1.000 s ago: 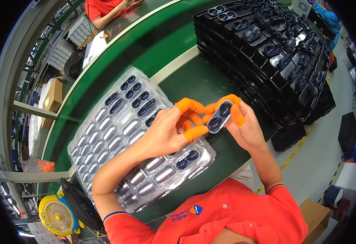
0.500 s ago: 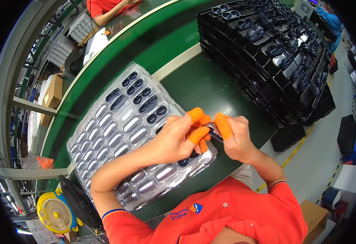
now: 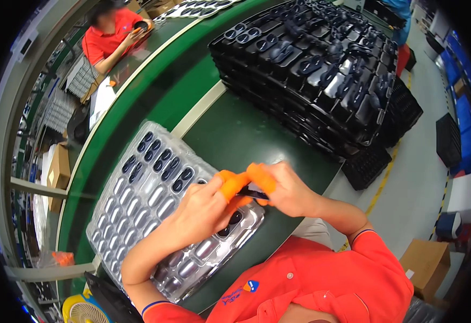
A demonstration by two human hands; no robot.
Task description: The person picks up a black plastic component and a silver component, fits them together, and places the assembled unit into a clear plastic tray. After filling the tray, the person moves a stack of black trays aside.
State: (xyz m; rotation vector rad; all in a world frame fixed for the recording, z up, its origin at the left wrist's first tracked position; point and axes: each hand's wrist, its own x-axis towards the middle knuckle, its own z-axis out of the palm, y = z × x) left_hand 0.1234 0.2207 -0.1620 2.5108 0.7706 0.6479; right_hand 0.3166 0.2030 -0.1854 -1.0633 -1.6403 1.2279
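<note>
My left hand and my right hand meet above the near right part of a clear plastic tray. Orange finger cots cover fingertips on both. Pinched between them is a small dark oval part, mostly hidden by the fingers. It resembles the dark two-holed oval pieces seated in the tray's far pockets. Close under my left hand, another such piece lies in a pocket. Many other visible pockets hold no dark piece.
A tall stack of black trays, topped with loose dark oval parts, stands at the far right of the green table. Across the belt a co-worker in red handles something dark. A yellow fan is at lower left.
The view has shifted, so the trays appear further left and more of the co-worker shows. Both hands still hold the dark part, now turned differently between the fingers.
</note>
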